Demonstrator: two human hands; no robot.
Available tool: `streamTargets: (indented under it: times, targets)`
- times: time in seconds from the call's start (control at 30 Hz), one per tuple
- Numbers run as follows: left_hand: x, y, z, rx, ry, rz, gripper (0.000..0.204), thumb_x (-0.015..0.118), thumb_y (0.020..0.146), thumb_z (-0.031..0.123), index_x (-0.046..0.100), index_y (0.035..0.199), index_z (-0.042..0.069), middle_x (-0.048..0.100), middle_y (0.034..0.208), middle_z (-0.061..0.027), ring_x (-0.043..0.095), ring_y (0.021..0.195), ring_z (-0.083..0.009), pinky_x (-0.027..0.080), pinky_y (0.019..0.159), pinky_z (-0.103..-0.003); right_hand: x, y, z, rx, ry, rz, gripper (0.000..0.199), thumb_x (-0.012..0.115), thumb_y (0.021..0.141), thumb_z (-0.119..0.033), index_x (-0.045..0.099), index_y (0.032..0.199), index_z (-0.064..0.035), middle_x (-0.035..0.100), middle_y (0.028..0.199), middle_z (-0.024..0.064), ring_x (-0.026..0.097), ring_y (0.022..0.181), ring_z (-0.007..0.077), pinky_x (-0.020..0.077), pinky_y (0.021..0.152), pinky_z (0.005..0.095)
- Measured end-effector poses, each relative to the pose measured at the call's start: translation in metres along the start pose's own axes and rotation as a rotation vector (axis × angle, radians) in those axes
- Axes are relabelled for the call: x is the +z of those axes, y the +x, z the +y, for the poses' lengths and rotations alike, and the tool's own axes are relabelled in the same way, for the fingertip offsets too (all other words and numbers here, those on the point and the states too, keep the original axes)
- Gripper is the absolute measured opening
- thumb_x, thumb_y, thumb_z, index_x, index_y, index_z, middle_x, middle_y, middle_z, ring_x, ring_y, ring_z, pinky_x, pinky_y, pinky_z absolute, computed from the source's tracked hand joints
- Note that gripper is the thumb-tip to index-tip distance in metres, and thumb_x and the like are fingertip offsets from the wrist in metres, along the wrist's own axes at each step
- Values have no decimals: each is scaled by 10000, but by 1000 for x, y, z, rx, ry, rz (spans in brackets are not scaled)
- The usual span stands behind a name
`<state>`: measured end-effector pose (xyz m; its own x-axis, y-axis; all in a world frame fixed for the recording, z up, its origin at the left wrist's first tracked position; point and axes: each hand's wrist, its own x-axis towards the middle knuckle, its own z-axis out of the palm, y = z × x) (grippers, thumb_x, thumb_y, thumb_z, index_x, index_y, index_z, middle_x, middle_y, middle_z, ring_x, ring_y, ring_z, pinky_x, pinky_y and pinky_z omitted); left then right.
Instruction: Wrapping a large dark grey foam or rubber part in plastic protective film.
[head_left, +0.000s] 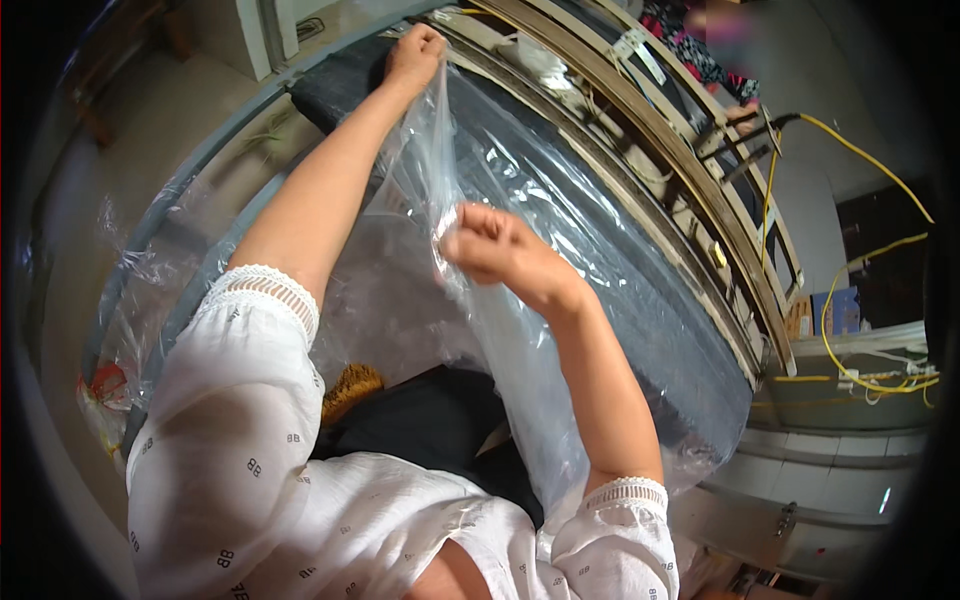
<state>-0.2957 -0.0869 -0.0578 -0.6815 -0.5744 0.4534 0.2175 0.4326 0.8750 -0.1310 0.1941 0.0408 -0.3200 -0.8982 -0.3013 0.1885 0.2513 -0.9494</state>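
Observation:
A large clear plastic sheet (540, 165) lies in shiny wrinkles over a long dark grey panel or cloth (680, 360). My left arm reaches far forward, and my left hand (415, 60) is closed on the sheet's edge near the panel's far end. Closer to my body, my right hand (510, 255) pinches a gathered part of the same sheet. Between both hands the plastic is drawn into a taut fold. Below my right hand it hangs down toward my lap. The right fingers are slightly blurred.
Long wooden rails (640, 120) with wires run along the panel's far side. Beyond them are another person's patterned clothing (690, 35) and hand (742, 115). A yellow cable (870, 150) loops at the right. More loose plastic (150, 260) hangs over a grey rail at the left.

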Motion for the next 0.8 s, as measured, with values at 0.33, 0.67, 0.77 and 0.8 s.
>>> streamTargets:
  times: [0.33,0.67,0.77,0.8]
  targets:
    - [2,-1,2,116,116,109,187,568,817,262,608,883,92,628,692,-27,581,664,-130,449,624,-276,9,-161,37,-790,942,273,237,597,800,-221,462,962,-112,527,722,22,498,660,126,388,605,260]
    - [-2,10,-1,203,137,30,199,566,839,254,600,911,72,631,785,-66,589,732,-155,451,677,-289,41,-320,58,-1273,603,1070,474,757,646,-124,460,1015,-129,375,1202,23,428,1036,170,395,899,329]
    - [4,15,-12,185,134,5,232,568,848,274,602,934,61,629,813,-55,585,748,-149,449,695,-279,54,-399,75,-1368,442,1152,601,789,634,-225,502,1156,-147,358,1286,49,400,1152,189,412,893,345]
    - [-1,21,-19,179,130,-9,241,566,853,279,602,942,58,629,817,-50,583,752,-144,448,699,-273,65,-400,68,-1379,427,1181,601,789,634,-225,502,1156,-147,358,1286,49,400,1152,189,412,893,345]
